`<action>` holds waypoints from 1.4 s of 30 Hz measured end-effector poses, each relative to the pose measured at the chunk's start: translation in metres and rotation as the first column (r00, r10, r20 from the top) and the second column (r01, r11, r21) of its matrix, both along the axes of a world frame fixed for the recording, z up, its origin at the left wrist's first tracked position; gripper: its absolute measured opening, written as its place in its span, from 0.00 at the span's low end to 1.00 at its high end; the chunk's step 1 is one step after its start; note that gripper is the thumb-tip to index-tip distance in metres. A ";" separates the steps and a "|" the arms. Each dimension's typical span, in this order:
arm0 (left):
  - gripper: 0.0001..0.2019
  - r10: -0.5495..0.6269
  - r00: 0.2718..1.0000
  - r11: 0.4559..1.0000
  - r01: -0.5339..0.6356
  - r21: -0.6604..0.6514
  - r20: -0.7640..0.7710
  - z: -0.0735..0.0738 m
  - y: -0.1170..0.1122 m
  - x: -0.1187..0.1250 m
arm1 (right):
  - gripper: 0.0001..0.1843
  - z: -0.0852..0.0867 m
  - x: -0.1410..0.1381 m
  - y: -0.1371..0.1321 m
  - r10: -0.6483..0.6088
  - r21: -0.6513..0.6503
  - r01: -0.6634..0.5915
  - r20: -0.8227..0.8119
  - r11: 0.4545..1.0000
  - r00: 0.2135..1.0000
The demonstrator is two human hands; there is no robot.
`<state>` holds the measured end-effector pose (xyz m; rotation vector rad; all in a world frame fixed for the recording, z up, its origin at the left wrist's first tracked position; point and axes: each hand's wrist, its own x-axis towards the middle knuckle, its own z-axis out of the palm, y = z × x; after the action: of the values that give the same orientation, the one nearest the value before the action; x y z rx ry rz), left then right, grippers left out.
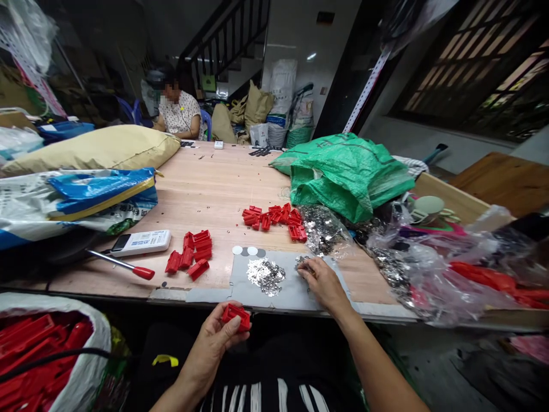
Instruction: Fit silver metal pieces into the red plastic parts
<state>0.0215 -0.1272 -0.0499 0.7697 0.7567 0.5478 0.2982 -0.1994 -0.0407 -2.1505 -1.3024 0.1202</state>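
Observation:
My left hand (214,339) holds a red plastic housing (237,318) between thumb and fingers, just off the table's front edge. On the grey mat (239,289), my right hand (325,284) reaches down with its fingertips drawn together at a few small metal pieces (301,260). Whatever sits between those fingertips is too small to make out. Left of that hand, a heap of shiny flat metal pieces (266,277) lies on the mat. Red housings form one group (194,250) on the left and another (274,216) behind the mat.
A red-handled metal lever (139,271) and a white device (143,242) are at left. Below stands a sack of red parts (40,360). Right are a green sack (343,171) and plastic bags of metal pieces (323,229). Across the table sits a person (182,114).

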 end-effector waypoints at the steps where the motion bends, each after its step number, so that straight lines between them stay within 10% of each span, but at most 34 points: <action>1: 0.18 0.004 1.000 1.000 -0.004 0.012 -0.001 0.000 0.000 0.000 | 0.07 0.000 0.002 0.000 -0.021 0.038 0.022 -0.034 0.999 0.999; 11: 0.18 0.006 0.997 0.991 0.005 0.130 -0.080 -0.006 0.002 0.001 | 0.13 -0.004 0.009 -0.014 -0.181 0.114 0.199 -0.151 0.973 0.972; 19: 0.16 0.009 0.996 0.914 0.027 0.405 -0.087 0.001 0.013 0.008 | 0.15 0.002 -0.033 -0.013 0.060 0.178 0.049 -0.559 0.983 0.827; 28: 0.16 0.067 0.985 0.696 0.067 0.715 -0.158 0.007 0.014 0.011 | 0.06 0.026 -0.100 -0.004 0.272 0.188 -0.220 -0.324 0.957 0.906; 42: 0.16 0.232 0.960 0.276 0.091 0.957 -0.158 0.017 0.017 0.008 | 0.06 0.032 -0.107 0.005 0.456 0.235 -0.436 -0.035 0.869 0.889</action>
<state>0.0298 -0.1098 -0.0333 2.0440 0.6474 1.0372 0.1914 -0.1939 -0.0085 -1.6083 -1.6573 0.2450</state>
